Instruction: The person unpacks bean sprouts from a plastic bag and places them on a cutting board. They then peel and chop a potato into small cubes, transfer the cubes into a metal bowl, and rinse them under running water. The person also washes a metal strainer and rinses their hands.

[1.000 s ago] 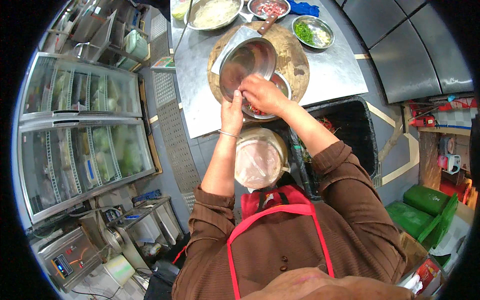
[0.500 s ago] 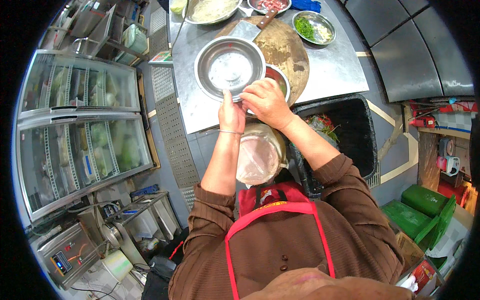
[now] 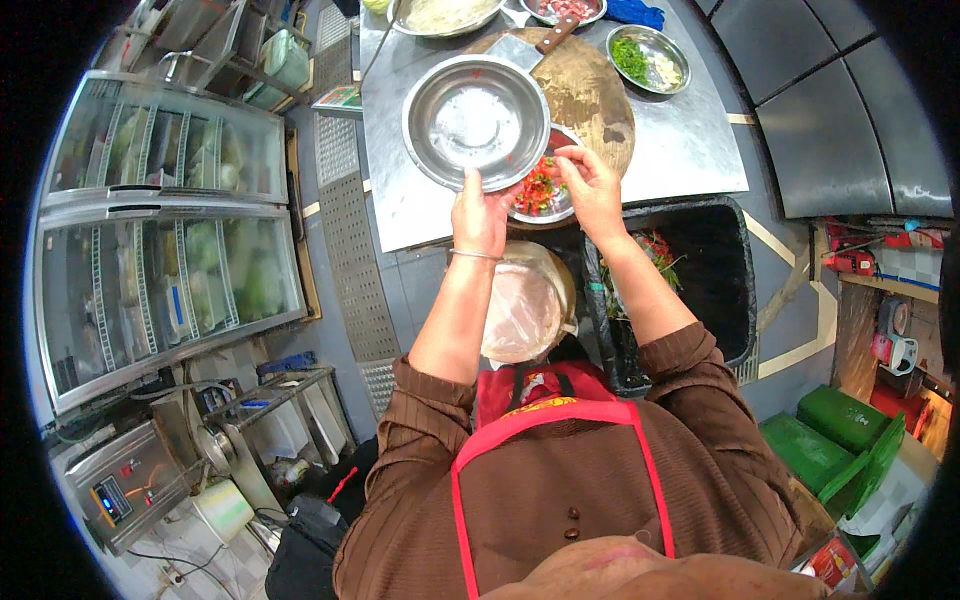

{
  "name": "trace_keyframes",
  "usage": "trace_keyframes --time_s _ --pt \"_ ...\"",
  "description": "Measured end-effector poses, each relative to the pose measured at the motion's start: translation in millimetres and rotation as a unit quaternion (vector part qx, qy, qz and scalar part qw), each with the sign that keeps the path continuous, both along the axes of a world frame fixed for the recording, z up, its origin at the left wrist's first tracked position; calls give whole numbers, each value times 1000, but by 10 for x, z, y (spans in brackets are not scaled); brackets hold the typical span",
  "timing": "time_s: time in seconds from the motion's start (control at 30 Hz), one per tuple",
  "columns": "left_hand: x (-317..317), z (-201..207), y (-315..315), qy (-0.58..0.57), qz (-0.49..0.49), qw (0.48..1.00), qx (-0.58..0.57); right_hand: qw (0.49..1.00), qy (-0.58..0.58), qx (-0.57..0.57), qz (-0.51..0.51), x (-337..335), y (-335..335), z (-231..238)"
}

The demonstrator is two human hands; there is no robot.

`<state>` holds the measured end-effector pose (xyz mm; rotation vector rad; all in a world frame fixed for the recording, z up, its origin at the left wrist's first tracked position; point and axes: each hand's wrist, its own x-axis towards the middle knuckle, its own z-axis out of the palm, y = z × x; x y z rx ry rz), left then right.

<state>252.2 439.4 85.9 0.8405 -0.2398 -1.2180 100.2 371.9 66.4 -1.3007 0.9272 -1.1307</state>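
Note:
My left hand (image 3: 482, 218) grips the near rim of a shallow metal bowl (image 3: 468, 125), thumb on the rim. Only a few red bits cling inside that bowl. It is held tilted above the table and partly overlaps a second metal bowl (image 3: 560, 209) of chopped red and green peppers (image 3: 541, 188). At the right rim of the pepper bowl is my right hand (image 3: 597, 195), its fingers curled and drawn together. Whatever lies between its fingertips is too small to make out.
A round wooden chopping board (image 3: 600, 110) bears a cleaver (image 3: 517, 52). Behind stand bowls of pale shreds (image 3: 445, 12), raw meat (image 3: 566, 10) and chopped greens (image 3: 630, 58). Below the table edge are a plastic-covered round container (image 3: 523, 305) and a black bin (image 3: 705, 290).
My right hand has come off the held bowl and moved right to the pepper bowl, whose contents now show. My left hand keeps hold of its bowl. The view has shifted slightly.

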Motion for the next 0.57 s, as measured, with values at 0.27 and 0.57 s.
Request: trace_keyframes --time_s 0.27,0.57 --pt "300 174 88 26 123 992 -31 969 194 -80 -134 -366 -417 -106" --pt "270 -117 347 111 100 989 -1 961 225 -47 -156 -412 -131 -341"
